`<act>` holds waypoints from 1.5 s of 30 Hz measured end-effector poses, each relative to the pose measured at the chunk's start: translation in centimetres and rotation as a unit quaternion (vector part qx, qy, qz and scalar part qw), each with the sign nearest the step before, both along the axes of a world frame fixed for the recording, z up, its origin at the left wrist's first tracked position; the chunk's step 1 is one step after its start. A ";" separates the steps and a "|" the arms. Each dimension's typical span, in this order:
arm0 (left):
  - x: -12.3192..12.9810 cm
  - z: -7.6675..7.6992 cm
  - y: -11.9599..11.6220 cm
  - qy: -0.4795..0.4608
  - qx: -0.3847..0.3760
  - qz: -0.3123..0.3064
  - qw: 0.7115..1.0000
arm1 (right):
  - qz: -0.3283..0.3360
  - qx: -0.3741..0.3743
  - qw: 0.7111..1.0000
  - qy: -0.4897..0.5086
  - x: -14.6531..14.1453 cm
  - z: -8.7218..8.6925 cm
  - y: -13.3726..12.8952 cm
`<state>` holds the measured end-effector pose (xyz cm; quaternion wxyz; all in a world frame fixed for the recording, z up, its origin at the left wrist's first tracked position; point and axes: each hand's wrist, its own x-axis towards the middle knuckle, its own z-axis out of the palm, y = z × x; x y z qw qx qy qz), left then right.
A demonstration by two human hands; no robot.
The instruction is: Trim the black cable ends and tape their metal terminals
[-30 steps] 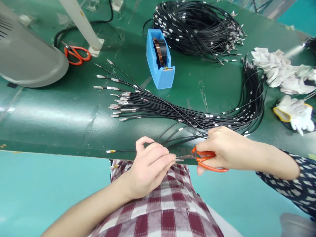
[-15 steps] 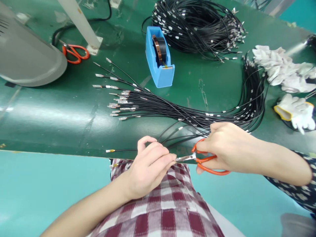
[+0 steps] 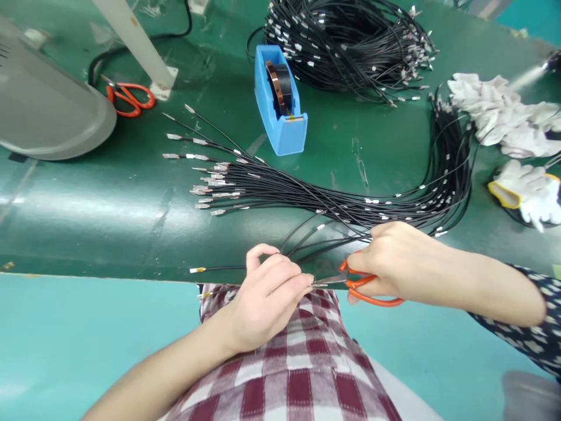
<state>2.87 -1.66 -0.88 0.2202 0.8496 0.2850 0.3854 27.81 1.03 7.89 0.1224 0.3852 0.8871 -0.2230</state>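
My L hand (image 3: 268,295) pinches wire end (image 3: 322,286), prob. to steady it; my R hand (image 3: 397,257) grips scissors (image 3: 385,302) by handles, keeping blades nr my fingertips.

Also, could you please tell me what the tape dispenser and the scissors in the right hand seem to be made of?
The tape dispenser looks like smooth moulded plastic, judging by its even blue colour and rounded edges. The scissors in the right hand seem to have metal blades, given their grey shine; the glossy orange handles could be plastic or rubber-coated metal.
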 end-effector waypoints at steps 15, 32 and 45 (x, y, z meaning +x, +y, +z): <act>-0.2 0.6 3.0 -0.112 -0.216 0.097 0.965 | -0.226 -0.087 0.962 0.129 0.4 -1.0 1.8; 0.1 1.1 3.7 -0.031 -0.367 0.033 0.929 | -0.010 0.109 0.992 -0.056 -1.5 0.0 3.1; 0.3 1.5 3.4 -0.028 -0.402 0.042 0.914 | 0.001 0.104 0.991 -0.086 -1.9 0.0 2.7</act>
